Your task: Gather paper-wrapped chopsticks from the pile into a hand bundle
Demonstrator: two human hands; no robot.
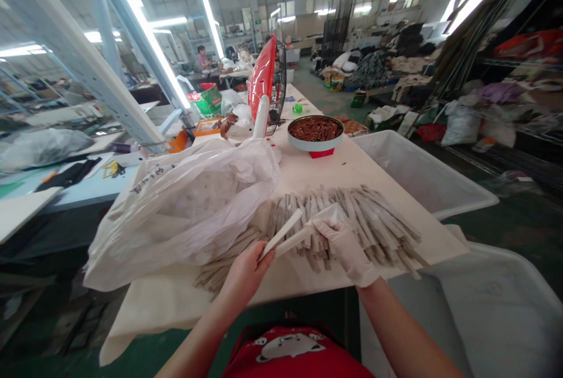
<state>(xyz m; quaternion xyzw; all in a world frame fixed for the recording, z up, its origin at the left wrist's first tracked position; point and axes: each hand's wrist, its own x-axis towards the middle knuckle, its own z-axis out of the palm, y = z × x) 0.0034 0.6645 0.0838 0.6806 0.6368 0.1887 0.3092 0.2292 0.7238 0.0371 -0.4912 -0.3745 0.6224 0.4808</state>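
A long heap of narrow beige strips lies across the near part of a white table. My left hand is bare and pinches the near end of one pale strip that slants up to the right. My right hand wears a white glove and closes its fingers on another strip just above the heap. Both hands are close together at the table's front edge.
A big crumpled white plastic bag covers the table's left side. A round tin of brown sticks and a red fan stand further back. Grey plastic bins sit to the right. A person works at a far table.
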